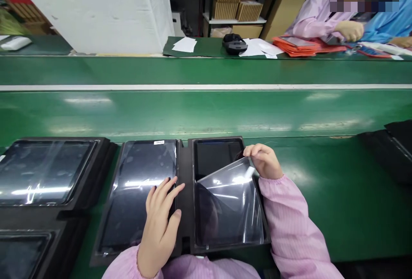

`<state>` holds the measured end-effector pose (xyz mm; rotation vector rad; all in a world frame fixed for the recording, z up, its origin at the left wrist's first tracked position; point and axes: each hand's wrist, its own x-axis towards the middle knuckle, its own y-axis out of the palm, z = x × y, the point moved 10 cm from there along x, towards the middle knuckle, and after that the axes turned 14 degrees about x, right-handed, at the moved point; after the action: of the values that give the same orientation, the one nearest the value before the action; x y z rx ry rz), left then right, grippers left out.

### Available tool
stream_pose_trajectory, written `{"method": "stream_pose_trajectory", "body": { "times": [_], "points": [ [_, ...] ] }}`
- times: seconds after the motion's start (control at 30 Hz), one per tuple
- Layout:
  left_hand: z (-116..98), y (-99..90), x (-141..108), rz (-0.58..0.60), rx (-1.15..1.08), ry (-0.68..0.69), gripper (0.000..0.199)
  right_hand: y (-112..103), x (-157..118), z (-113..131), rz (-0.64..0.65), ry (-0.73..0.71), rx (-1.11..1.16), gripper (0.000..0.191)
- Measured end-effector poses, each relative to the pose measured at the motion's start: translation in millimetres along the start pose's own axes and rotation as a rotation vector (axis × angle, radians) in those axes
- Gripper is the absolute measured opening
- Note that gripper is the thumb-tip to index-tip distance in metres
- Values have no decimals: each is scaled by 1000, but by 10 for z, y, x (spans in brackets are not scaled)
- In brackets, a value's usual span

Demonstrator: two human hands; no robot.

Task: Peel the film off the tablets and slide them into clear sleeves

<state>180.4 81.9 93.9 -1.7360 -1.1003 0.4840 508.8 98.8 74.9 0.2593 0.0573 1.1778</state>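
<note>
A clear protective film (230, 186) is partly lifted off a dark tablet screen (214, 156) that sits in a black foam tray (190, 210). My right hand (264, 161) pinches the film's raised upper corner near the tray's right side. Below the diagonal fold, the film still covers the lower screen. My left hand (162, 223) has its fingers spread over the right edge of a second tablet (138, 184) in the tray to the left. That tablet has a small white label (159, 142) at its top edge. Nothing is held in the left hand.
More tablets in black trays lie at left, one (45, 171) above another (22, 253). A green conveyor (206, 107) runs across behind. Black material (389, 150) lies at right. Across stand a black device (234, 43), orange sleeves (298, 46) and a co-worker's hand (349, 31).
</note>
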Motion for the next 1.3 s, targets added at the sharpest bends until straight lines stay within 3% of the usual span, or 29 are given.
{"method": "stream_pose_trajectory", "body": {
  "times": [0.43,0.73,0.83,0.87,0.93,1.0,1.03,1.17,1.3],
  "points": [
    [-78,-3,42,36,60,25,52,-150,90,-115,-26,29,178,51],
    [-140,44,56,49,161,84,52,-175,89,-113,-31,18,150,36],
    [-185,71,58,64,234,131,52,-123,8,14,-62,20,61,19],
    [-206,83,56,75,255,148,53,-93,-55,80,-78,20,9,16],
    [-252,107,48,99,287,170,54,-2,-250,246,-109,1,-197,48],
    [-299,131,38,118,304,159,56,166,-527,430,-109,-61,-639,79],
    [-327,146,33,127,300,146,56,312,-678,448,-43,-77,-809,84],
    [-437,244,26,185,167,59,55,781,-1239,266,193,-142,-1140,73],
    [-405,341,27,282,-114,-89,59,902,-1430,81,226,-202,-1294,64]
  ]
}}
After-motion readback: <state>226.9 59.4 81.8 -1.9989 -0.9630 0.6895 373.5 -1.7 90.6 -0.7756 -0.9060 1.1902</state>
